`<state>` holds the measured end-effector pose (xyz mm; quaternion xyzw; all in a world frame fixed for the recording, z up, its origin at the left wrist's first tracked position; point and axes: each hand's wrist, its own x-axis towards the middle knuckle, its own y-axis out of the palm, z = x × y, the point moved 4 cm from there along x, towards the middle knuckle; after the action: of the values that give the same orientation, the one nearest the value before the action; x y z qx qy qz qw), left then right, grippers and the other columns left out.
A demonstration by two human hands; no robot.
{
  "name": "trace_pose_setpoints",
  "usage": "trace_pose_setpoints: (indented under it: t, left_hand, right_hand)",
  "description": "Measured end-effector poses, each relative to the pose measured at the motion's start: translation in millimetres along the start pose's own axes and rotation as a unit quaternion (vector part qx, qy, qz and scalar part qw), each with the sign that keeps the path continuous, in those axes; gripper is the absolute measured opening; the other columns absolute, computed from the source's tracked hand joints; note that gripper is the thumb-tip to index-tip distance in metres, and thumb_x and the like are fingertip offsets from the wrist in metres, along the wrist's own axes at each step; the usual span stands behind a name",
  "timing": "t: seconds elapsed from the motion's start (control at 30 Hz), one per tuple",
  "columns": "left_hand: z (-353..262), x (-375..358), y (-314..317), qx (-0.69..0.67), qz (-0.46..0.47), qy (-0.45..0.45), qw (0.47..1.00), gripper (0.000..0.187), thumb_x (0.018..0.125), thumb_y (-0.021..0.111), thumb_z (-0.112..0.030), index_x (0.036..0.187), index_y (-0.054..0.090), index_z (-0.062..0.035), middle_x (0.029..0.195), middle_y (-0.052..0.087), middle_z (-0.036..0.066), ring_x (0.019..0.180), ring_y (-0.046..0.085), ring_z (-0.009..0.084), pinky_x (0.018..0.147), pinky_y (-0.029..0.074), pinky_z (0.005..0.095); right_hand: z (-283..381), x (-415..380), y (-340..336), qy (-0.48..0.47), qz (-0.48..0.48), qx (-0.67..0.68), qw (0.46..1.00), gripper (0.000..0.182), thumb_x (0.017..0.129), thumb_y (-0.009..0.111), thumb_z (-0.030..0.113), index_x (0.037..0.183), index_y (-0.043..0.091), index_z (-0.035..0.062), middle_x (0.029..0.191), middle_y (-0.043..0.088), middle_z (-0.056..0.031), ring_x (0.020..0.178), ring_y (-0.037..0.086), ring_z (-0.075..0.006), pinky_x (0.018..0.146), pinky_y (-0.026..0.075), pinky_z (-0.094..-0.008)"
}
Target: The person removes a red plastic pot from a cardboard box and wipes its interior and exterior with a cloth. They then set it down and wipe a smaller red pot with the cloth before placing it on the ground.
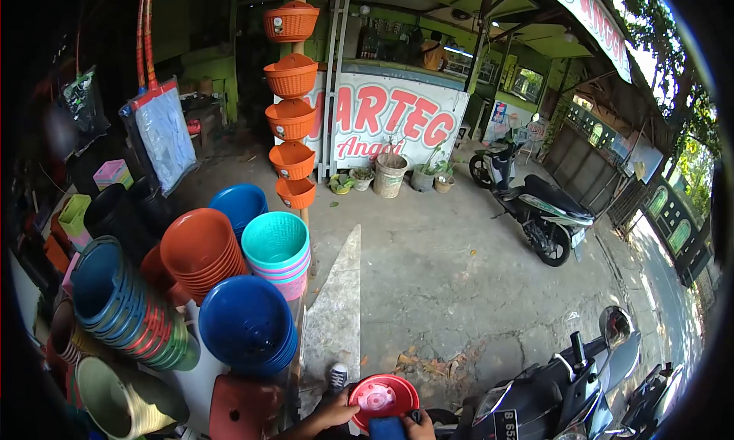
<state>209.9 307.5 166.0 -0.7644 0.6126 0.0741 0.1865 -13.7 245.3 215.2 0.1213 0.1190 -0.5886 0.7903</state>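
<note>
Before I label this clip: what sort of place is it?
Probably an open-air shopfront selling plastic housewares, beside an eatery: stacked blue basins, orange baskets hung on a post, and a "Warteg" sign on the counter opposite.

Tubs (248, 321) stand left of the near motorbike (535, 394). Behind them, pots (391, 175) sit before what seems a counter (382, 119).
</note>
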Motion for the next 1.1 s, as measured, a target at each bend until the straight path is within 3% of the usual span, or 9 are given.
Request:
trace_pose_setpoints:
  t: [0.03, 0.2, 0.3, 0.4, 0.5, 0.57, 0.67, 0.77, 1.1]
  left_hand:
    - [-34.4, 8.7, -12.3, -0.052, 0.029, -0.007, 0.998, 0.063, 0.078, 0.059, -0.005, 0.138, 0.04, -0.0022, 0.128, 0.056, 0.016, 0.119, 0.053, 0.0225, 0.102, 0.041, 0.0329]
    - [-37.8, 127.6, -62.0, -0.301, 0.026, 0.104, 0.947, 0.053, 0.082, 0.049, 0.011, 0.133, 0.047, -0.0032, 0.126, 0.056, 0.009, 0.117, 0.052, 0.0202, 0.098, 0.046, 0.0353]
    - [-26.8, 185.6, -118.7, -0.239, -0.066, 0.104, 0.963, 0.049, 0.083, 0.057, 0.003, 0.131, 0.047, -0.0013, 0.122, 0.058, 0.013, 0.115, 0.054, 0.0208, 0.099, 0.045, 0.0357]
    - [-45.5, 224.6, -159.0, -0.189, -0.14, 0.075, 0.969, 0.056, 0.076, 0.061, 0.003, 0.13, 0.046, -0.0007, 0.119, 0.059, 0.015, 0.115, 0.056, 0.0231, 0.1, 0.045, 0.037]
    - [-74.4, 248.9, -196.7, -0.132, -0.195, 0.116, 0.965, 0.057, 0.077, 0.061, 0.002, 0.131, 0.043, -0.0019, 0.117, 0.059, 0.016, 0.104, 0.062, 0.0217, 0.089, 0.052, 0.0359]
    - [-102.9, 258.6, -220.4, -0.181, -0.146, -0.021, 0.972, 0.061, 0.079, 0.059, 0.0, 0.136, 0.036, -0.004, 0.114, 0.059, 0.017, 0.088, 0.067, 0.0205, 0.071, 0.057, 0.0343]
    - [-93.1, 297.2, -232.7, -0.268, -0.186, 0.011, 0.945, 0.063, 0.083, 0.058, -0.005, 0.139, 0.03, -0.0059, 0.114, 0.058, 0.018, 0.073, 0.068, 0.0194, 0.055, 0.056, 0.0322]
    - [-108.2, 324.5, -247.4, -0.304, -0.207, -0.081, 0.926, 0.061, 0.086, 0.058, -0.01, 0.139, 0.028, -0.0059, 0.12, 0.055, 0.02, 0.093, 0.067, 0.0279, 0.073, 0.057, 0.0388]
    - [-72.4, 471.0, -224.7, -0.167, -0.544, -0.138, 0.811, 0.06, 0.088, 0.058, -0.012, 0.14, 0.028, -0.0055, 0.126, 0.051, 0.021, 0.112, 0.058, 0.0325, 0.09, 0.051, 0.0428]
  right_hand:
    - [-14.6, 29.3, -7.7, 0.05, 0.046, -0.139, 0.988, 0.028, 0.091, 0.055, -0.004, 0.118, 0.05, -0.0071, 0.113, 0.061, -0.0107, 0.104, 0.056, -0.0188, 0.091, 0.048, -0.0309]
    - [54.8, 149.4, 73.6, 0.002, 0.082, -0.091, 0.992, 0.033, 0.09, 0.057, -0.002, 0.122, 0.049, -0.0058, 0.115, 0.06, -0.011, 0.108, 0.056, -0.0189, 0.092, 0.047, -0.0307]
    - [100.0, 222.0, 116.7, 0.019, 0.131, -0.345, 0.929, 0.042, 0.089, 0.061, 0.003, 0.129, 0.049, -0.0016, 0.12, 0.06, -0.0108, 0.108, 0.058, -0.0187, 0.093, 0.047, -0.0318]
    - [81.3, 319.5, 141.2, -0.04, 0.187, -0.217, 0.957, 0.034, 0.089, 0.064, 0.009, 0.121, 0.055, -0.0002, 0.112, 0.062, -0.0078, 0.1, 0.06, -0.0178, 0.088, 0.048, -0.0307]
    - [104.3, 381.3, 170.1, 0.06, 0.208, -0.343, 0.914, 0.055, 0.083, 0.07, 0.038, 0.124, 0.056, 0.0026, 0.111, 0.066, -0.0176, 0.106, 0.063, -0.0283, 0.092, 0.048, -0.0372]
    - [124.6, 408.7, 195.0, 0.04, 0.23, -0.351, 0.907, 0.054, 0.083, 0.07, 0.036, 0.123, 0.056, 0.0032, 0.109, 0.067, -0.0173, 0.105, 0.063, -0.0274, 0.091, 0.049, -0.0374]
    - [145.8, 460.9, 235.9, 0.029, 0.277, -0.378, 0.883, 0.053, 0.083, 0.07, 0.035, 0.124, 0.056, 0.0051, 0.109, 0.067, -0.0172, 0.105, 0.063, -0.0262, 0.091, 0.048, -0.0375]
    - [117.5, 541.9, 262.5, -0.013, 0.38, -0.358, 0.853, 0.041, 0.086, 0.067, 0.02, 0.121, 0.056, 0.001, 0.105, 0.067, -0.0107, 0.096, 0.062, -0.0179, 0.085, 0.05, -0.0324]
    - [173.0, 711.1, 406.6, -0.038, 0.592, -0.521, 0.614, 0.046, 0.086, 0.068, 0.032, 0.121, 0.056, 0.0045, 0.107, 0.066, -0.0176, 0.104, 0.064, -0.0306, 0.087, 0.05, -0.0394]
